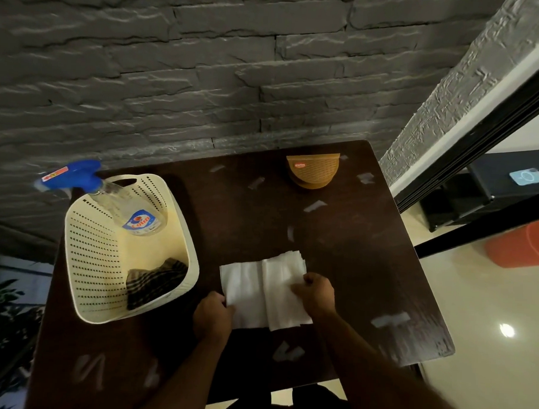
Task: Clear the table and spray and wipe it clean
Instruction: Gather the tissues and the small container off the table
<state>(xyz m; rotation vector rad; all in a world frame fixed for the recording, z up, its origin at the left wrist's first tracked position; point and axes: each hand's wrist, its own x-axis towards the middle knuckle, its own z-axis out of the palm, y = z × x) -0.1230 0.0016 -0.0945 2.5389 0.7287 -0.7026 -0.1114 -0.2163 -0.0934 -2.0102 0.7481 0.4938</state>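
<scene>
A stack of white paper napkins [258,284] lies on the dark brown table [368,255], near its front middle. My left hand [212,317] pinches the stack's lower left edge. At the right side of the stack, my right hand [316,294] grips the napkins with curled fingers. A cream perforated basket [86,258] stands on the table's left part. Inside it leans a clear spray bottle [132,210] with a blue trigger head, and a dark checked cloth [153,282] lies in its bottom.
An orange-brown napkin holder [312,170] stands near the table's far edge by the grey stone wall. Several pale tape strips or scraps [314,205] dot the tabletop. An orange bucket [526,245] sits on the shiny floor to the right.
</scene>
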